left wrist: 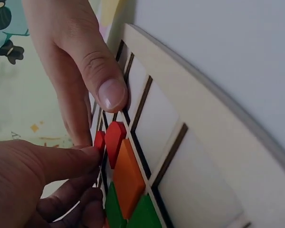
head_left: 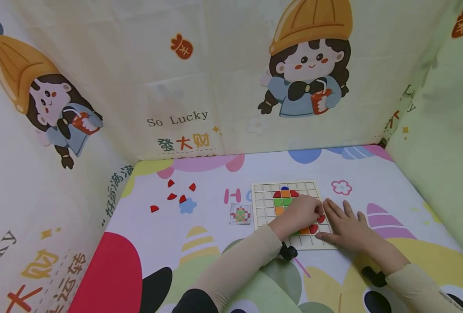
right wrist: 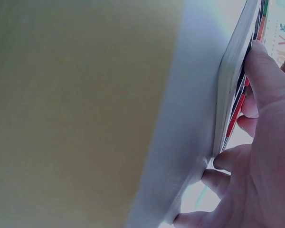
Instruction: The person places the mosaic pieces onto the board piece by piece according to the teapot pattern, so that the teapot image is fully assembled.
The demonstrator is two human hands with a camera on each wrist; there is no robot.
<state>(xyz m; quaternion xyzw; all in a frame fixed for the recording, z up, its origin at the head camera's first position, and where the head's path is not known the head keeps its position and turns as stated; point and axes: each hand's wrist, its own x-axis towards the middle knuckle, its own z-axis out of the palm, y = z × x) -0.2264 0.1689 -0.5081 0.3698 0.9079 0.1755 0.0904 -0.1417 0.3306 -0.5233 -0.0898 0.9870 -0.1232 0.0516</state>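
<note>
A white grid board (head_left: 263,221) lies on the table with red, orange, green and blue pieces set in its squares. My left hand (head_left: 300,214) reaches across it, thumb and fingers pinching at a red quarter-circle piece (left wrist: 99,141) near the right side. Beside that piece sit another red piece (left wrist: 115,137), an orange square (left wrist: 128,178) and green squares (left wrist: 146,213). My right hand (head_left: 349,230) lies with fingers spread along the board's right edge, its thumb resting on the board's corner area. The left hand hides the middle of the pattern.
Left of the board lies a small pattern card (head_left: 240,214) showing a coloured design. Several loose red quarter-circle pieces (head_left: 171,197) are scattered farther left. Printed cloth walls (head_left: 231,87) stand behind and at both sides of the patterned table.
</note>
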